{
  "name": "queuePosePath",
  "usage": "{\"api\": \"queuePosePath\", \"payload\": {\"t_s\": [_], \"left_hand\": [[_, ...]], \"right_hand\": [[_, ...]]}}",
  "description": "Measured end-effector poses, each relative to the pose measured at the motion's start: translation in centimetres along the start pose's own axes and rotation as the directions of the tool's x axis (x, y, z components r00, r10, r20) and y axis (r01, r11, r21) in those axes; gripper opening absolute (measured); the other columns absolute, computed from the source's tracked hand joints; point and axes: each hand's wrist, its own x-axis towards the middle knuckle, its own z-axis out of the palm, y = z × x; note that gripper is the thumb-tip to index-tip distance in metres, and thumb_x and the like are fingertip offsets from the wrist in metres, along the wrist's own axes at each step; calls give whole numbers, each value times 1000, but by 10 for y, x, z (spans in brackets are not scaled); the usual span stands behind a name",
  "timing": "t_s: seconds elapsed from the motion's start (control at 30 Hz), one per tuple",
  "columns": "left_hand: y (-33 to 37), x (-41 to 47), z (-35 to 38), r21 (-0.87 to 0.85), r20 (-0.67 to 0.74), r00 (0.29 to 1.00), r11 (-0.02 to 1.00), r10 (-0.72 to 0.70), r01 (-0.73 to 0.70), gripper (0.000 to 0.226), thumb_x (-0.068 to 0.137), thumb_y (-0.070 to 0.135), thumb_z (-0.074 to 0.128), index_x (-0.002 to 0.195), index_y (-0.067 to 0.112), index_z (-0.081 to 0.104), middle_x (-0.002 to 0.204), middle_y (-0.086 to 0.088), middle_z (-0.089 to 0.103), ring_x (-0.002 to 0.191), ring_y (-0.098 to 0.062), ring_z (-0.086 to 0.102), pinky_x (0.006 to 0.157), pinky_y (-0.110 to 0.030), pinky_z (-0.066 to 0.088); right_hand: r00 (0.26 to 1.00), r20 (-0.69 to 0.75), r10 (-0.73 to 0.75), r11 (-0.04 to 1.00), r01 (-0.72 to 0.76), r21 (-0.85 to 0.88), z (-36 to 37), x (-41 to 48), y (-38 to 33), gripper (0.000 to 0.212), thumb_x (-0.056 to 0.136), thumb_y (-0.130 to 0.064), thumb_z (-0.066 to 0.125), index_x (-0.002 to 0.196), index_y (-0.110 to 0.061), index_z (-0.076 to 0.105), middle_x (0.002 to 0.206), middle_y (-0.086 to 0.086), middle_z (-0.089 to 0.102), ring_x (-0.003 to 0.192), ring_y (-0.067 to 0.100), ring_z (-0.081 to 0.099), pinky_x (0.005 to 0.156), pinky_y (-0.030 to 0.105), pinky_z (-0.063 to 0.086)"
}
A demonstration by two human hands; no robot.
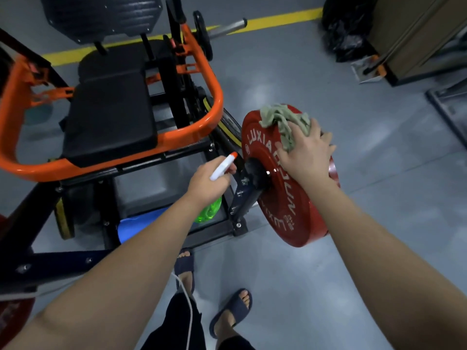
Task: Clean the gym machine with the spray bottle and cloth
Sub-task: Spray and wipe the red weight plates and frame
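The gym machine (177, 137) has an orange and black frame and a black padded seat (108, 117). A red weight plate (283, 205) with white lettering hangs on its side peg. My right hand (307, 155) presses a crumpled grey-green cloth (283, 120) against the plate's upper face. My left hand (208, 181) grips a spray bottle (222, 166) with a white head, an orange nozzle tip and a green body. The bottle is just left of the plate's hub, with its nozzle pointing up and to the right.
Grey floor lies to the right of the plate, crossed by a yellow line (278, 20) at the back. A black bag (346, 29) and a cabinet (417, 34) stand at the far right. A blue object (136, 226) lies under the frame. My sandalled feet (232, 311) are below.
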Motion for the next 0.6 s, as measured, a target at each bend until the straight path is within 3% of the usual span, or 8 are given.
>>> {"api": "queuePosePath", "payload": {"t_s": [0.13, 0.27, 0.37, 0.43, 0.5, 0.6], "left_hand": [[1, -7, 1, 6, -7, 1000, 1000, 11, -11, 34, 71, 20, 49, 93, 38, 69, 95, 17, 72, 92, -17, 68, 83, -50, 59], [4, -13, -2, 123, 61, 998, 992, 34, -41, 28, 80, 16, 54, 88, 41, 65, 90, 18, 70, 86, -12, 65, 80, -42, 55], [-3, -13, -7, 50, 58, 998, 999, 11, -14, 27, 76, 21, 52, 89, 41, 65, 91, 18, 70, 87, -13, 66, 81, -42, 56], [-15, -12, -13, -22, 41, 999, 1000, -16, 17, 33, 73, 20, 49, 91, 40, 67, 96, 18, 71, 91, -14, 68, 84, -47, 58], [-28, -12, -19, -32, 50, 999, 999, -20, 22, 34, 72, 18, 50, 91, 40, 68, 98, 18, 71, 94, -14, 68, 86, -47, 58], [-36, -9, -30, 11, 59, 997, 999, -43, 42, 31, 71, 24, 49, 91, 39, 67, 97, 15, 72, 95, -17, 66, 86, -46, 56]], "right_hand": [[987, -156, -31, 994, 46, 97, 11, -43, 27, 45, 89, -46, 67, 131, -31, 62, 154, 10, 41, 115, 47, 45, 89, 55, 41], [952, -298, -72, 969, 137, 204, 27, -104, 71, 42, 88, -36, 75, 125, -18, 71, 143, 17, 44, 118, 43, 40, 97, 56, 42], [969, -241, -46, 978, 93, 186, 44, -142, 89, 38, 91, -23, 75, 127, -11, 69, 146, 21, 40, 126, 48, 40, 104, 56, 39], [955, -259, -141, 986, 159, 48, 47, -174, 94, 30, 94, -5, 64, 124, -4, 67, 145, 22, 44, 126, 50, 49, 102, 56, 41], [915, -288, -284, 957, 289, -26, 41, -191, 76, 40, 83, 11, 54, 119, 1, 69, 139, 22, 53, 123, 45, 57, 100, 54, 43], [873, -148, -464, 886, 456, -88, 39, -145, 28, 35, 96, 1, 52, 128, 2, 66, 138, 26, 58, 131, 41, 53, 108, 54, 43]]}}
